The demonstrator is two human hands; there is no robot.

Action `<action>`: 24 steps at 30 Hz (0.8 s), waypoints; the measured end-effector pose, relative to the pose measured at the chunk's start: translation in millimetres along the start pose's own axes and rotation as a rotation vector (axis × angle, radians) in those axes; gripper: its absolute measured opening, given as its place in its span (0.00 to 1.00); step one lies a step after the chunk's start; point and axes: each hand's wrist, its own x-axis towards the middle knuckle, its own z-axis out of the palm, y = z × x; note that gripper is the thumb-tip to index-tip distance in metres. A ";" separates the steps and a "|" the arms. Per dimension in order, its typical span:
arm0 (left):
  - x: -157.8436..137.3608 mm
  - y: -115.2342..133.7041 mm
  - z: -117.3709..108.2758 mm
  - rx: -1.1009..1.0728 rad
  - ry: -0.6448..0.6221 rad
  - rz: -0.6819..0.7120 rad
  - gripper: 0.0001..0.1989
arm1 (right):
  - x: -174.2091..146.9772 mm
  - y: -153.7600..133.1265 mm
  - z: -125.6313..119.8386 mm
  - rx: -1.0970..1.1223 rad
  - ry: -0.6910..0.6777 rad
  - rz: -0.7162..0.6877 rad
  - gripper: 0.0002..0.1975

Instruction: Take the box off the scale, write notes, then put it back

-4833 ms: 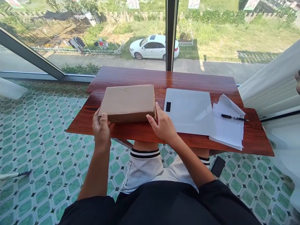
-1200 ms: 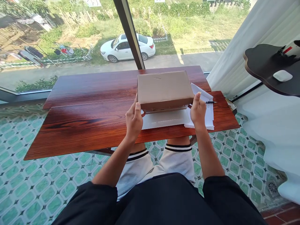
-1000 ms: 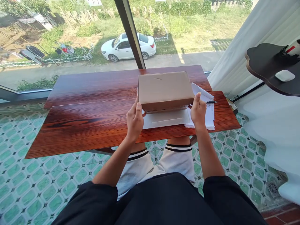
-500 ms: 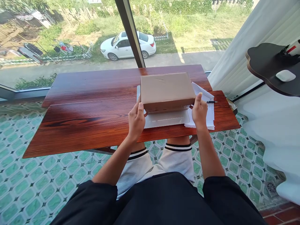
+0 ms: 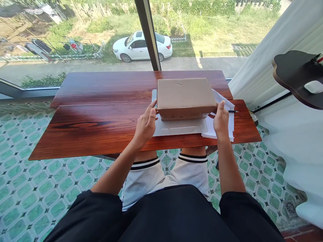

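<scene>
A closed brown cardboard box (image 5: 186, 94) lies on a flat silver-grey slab with rounded corners (image 5: 181, 127) that looks like a closed laptop. My left hand (image 5: 146, 124) is at the box's left side, fingers apart and the fingertips near its edge; the thumb is off the box. At the right front corner is my right hand (image 5: 220, 117), thumb up and away from the cardboard, with its fingers reaching toward the lower edge. Whether those fingertips still touch is hard to tell. White papers (image 5: 210, 129) lie partly beneath the right hand.
The dark-red wooden table (image 5: 101, 124) stands against a large window. A pen (image 5: 232, 111) rests on the papers. To the right, a dark wavy-edged shelf (image 5: 295, 74) holds a white rounded object (image 5: 314, 87) beside a white curtain (image 5: 272, 161).
My left hand has moved left off the box's front edge, its thumb no longer on the cardboard. My right hand has eased slightly outward. The view has shifted a little; the box stays on the slab.
</scene>
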 end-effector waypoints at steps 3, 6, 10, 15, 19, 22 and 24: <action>4.0 2.2 -17.3 0.087 0.010 0.065 0.32 | 4.9 1.2 -3.4 0.047 0.081 -0.030 0.37; 7.3 8.3 -35.1 0.142 0.051 0.160 0.30 | 10.3 -2.9 -6.2 -0.019 0.214 -0.137 0.33; 7.9 27.7 -59.6 0.186 0.102 0.270 0.26 | 3.7 -34.9 -3.5 -0.037 0.330 -0.337 0.24; 2.7 64.7 -88.6 0.365 -0.142 0.368 0.26 | -26.7 -88.0 11.3 0.099 -0.008 -0.446 0.22; -7.2 98.7 -97.7 0.372 -0.592 0.378 0.21 | -44.8 -111.6 29.3 0.132 -0.420 -0.449 0.20; -17.9 121.2 -93.8 0.314 -0.876 0.422 0.15 | -54.0 -118.0 48.9 0.125 -0.733 -0.532 0.16; -24.4 131.0 -87.2 0.267 -1.000 0.499 0.13 | -63.0 -117.8 62.7 0.080 -0.906 -0.601 0.15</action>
